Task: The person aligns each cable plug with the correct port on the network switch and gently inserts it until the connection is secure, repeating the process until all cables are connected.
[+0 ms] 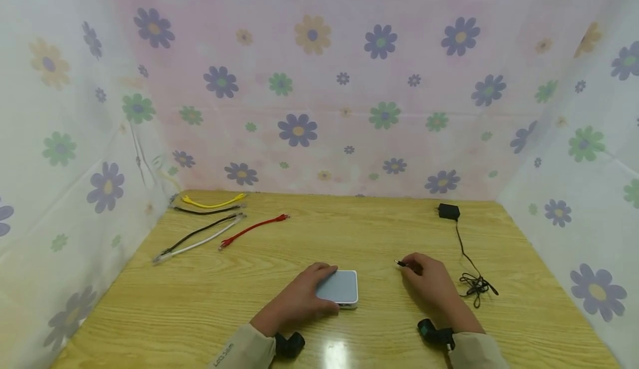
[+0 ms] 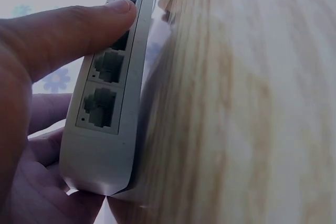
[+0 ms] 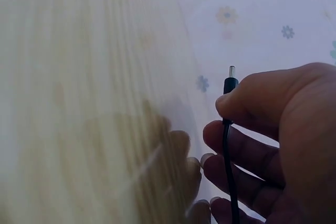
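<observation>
A small white box with a grey top [image 1: 337, 287] lies on the table, gripped by my left hand [image 1: 302, 296] between thumb and fingers. In the left wrist view the white box [image 2: 102, 150] shows a row of several ports along its side, the thumb [image 2: 89, 30] lying over the upper ones. To its right, my right hand [image 1: 433, 284] pinches a black barrel plug [image 1: 400, 263], apart from the box. The right wrist view shows the plug [image 3: 230, 85] between thumb and fingers, metal tip outward, its black cable [image 3: 229, 166] hanging across the fingers.
A black power adapter [image 1: 449, 211] lies at the back right, its thin cable tangled [image 1: 476, 286] beside my right hand. At the back left lie a yellow cable [image 1: 212, 205], a red cable [image 1: 254, 230], a white cable [image 1: 202, 241] and two black ones. Flowered cloth [image 1: 319, 97] stands around the table.
</observation>
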